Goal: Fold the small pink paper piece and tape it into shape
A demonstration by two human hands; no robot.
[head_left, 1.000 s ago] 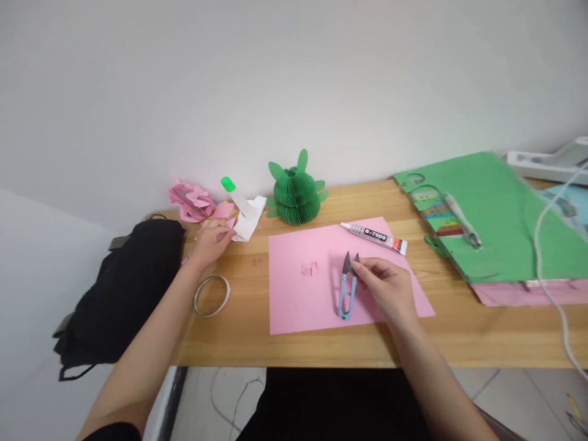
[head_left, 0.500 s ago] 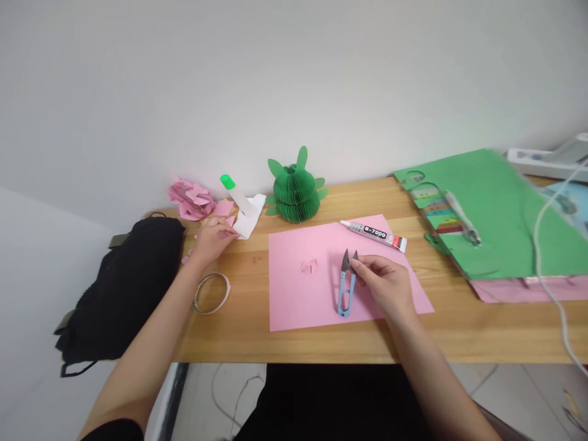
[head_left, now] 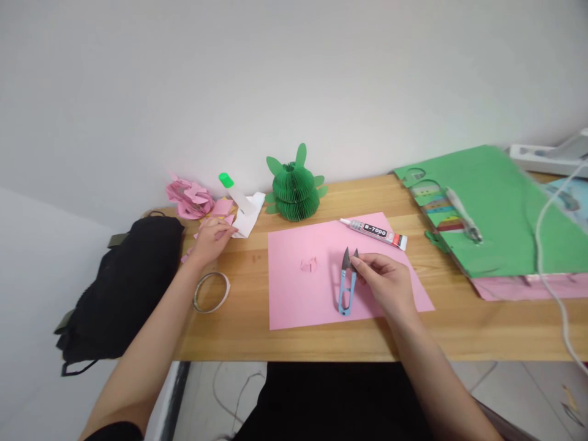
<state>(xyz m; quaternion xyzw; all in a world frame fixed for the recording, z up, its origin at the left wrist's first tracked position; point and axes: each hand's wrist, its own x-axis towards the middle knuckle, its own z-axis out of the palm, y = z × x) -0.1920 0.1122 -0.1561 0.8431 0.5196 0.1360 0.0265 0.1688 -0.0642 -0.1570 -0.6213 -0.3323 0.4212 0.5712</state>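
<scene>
Between its thumb and fingers my right hand (head_left: 386,278) pinches the blade end of blue-handled thread snips (head_left: 347,288), over a pink paper sheet (head_left: 294,306). The blades point away from me and stand apart. A small folded pink paper piece (head_left: 309,264) rests on the sheet. At the left, my left hand (head_left: 212,240) reaches over pink paper scraps (head_left: 222,208), its fingertips together beside a folded white paper (head_left: 251,220). Whatever these fingers hold is too small to make out. A glue stick with a green cap (head_left: 226,180) stands on the white paper.
A B-7000 glue tube (head_left: 374,231) lies across the sheet's far edge. Behind stands a green honeycomb-paper figure (head_left: 295,195). Crumpled pink paper (head_left: 189,199), a tape ring (head_left: 211,293) and a black bag (head_left: 124,294) are left; green card (head_left: 505,226) and a white cable (head_left: 542,257) right.
Both hands keep nearly the same places, the right with the snips and the left over the scraps. The whole view has shifted very slightly.
</scene>
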